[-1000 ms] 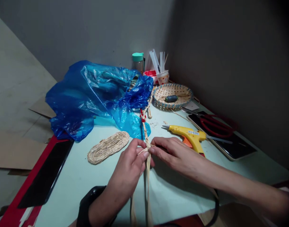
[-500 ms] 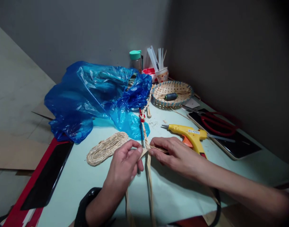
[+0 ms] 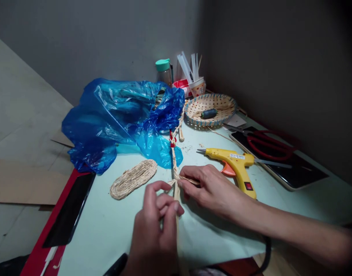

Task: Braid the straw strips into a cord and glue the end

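Note:
A pale straw braid runs toward me from a red tie beside the blue bag. At its near end the loose strands part between my hands. My right hand pinches a strand just right of the braid's end. With fingers curled, my left hand closes around the flat straw strand that hangs toward me, and another strand passes by its forefinger. Left of the braid lies a flat oval coil of straw cord, touched by neither hand.
A yellow glue gun lies right of my hands, near red-handled scissors and a dark-screened phone. Behind are a woven basket with a thread spool, a cup of glue sticks, a green-lidded jar and a blue plastic bag.
My left hand has moved down toward me, from the strand on the left to the one hanging in the middle. My right hand keeps its pinch. The view has shifted slightly.

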{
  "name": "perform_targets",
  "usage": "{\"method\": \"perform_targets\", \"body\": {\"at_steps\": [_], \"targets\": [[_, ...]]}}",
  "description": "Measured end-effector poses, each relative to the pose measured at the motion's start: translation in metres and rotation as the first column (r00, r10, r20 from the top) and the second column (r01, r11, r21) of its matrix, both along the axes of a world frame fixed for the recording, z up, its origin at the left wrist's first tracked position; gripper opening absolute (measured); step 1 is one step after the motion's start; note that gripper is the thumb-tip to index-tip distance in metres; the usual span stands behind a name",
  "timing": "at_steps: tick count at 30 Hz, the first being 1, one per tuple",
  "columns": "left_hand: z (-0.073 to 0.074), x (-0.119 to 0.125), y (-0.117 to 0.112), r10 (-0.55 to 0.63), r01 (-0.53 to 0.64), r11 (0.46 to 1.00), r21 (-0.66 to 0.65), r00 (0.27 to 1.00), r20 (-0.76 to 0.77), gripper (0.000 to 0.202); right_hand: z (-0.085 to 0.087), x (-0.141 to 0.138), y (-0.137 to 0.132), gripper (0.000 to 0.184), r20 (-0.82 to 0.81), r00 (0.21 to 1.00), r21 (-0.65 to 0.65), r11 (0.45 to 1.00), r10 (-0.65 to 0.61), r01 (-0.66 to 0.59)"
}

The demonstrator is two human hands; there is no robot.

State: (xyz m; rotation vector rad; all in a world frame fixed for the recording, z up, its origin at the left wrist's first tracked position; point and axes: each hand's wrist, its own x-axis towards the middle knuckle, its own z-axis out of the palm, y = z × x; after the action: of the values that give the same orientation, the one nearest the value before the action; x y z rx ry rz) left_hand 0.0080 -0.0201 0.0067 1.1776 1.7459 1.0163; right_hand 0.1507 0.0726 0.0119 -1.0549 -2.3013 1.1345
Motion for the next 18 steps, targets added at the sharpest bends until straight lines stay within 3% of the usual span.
{"method": "perform_targets", "body": {"at_steps": [2, 4, 6, 9, 11, 13, 16, 18], "targets": [[-0.012, 0.005, -0.003, -0.113, 0.133, 0.989, 0.062, 0.960, -0.257, 0.019, -0.001, 0.000, 0.000, 0.030, -0.025, 1.000, -0.009, 1.000, -0.012, 0.011], [-0.024, 0.011, -0.004, -0.194, 0.291, 0.949, 0.125, 0.847, -0.494, 0.022, -0.004, 0.000, 0.002, 0.030, -0.082, 0.997, -0.076, 0.997, 0.001, -0.007], [-0.032, 0.019, -0.003, -0.158, 0.400, 0.894, 0.203, 0.705, -0.692, 0.023, -0.006, 0.001, 0.004, 0.028, -0.192, 0.981, -0.229, 0.971, 0.032, -0.076], [-0.033, 0.029, 0.001, -0.052, 0.471, 0.856, 0.212, 0.488, -0.871, 0.028, -0.010, 0.002, 0.007, 0.026, -0.364, 0.931, -0.445, 0.875, 0.019, -0.192], [-0.026, 0.031, 0.003, -0.052, 0.508, 0.842, 0.179, 0.408, -0.912, 0.030, -0.010, 0.003, 0.007, 0.023, -0.391, 0.920, -0.486, 0.851, -0.008, -0.200], [-0.016, 0.028, 0.003, -0.127, 0.551, 0.819, 0.158, 0.444, -0.887, 0.028, -0.009, 0.003, 0.006, 0.021, -0.367, 0.930, -0.453, 0.876, -0.015, -0.164], [0.000, 0.017, 0.000, -0.257, 0.505, 0.845, 0.174, 0.670, -0.696, 0.020, -0.008, 0.004, 0.005, 0.021, -0.309, 0.951, -0.341, 0.936, -0.023, -0.089], [0.009, 0.009, -0.004, -0.212, 0.378, 0.903, 0.204, 0.805, -0.554, 0.016, -0.007, 0.004, 0.004, 0.023, -0.281, 0.959, -0.290, 0.955, -0.023, -0.062]]}}
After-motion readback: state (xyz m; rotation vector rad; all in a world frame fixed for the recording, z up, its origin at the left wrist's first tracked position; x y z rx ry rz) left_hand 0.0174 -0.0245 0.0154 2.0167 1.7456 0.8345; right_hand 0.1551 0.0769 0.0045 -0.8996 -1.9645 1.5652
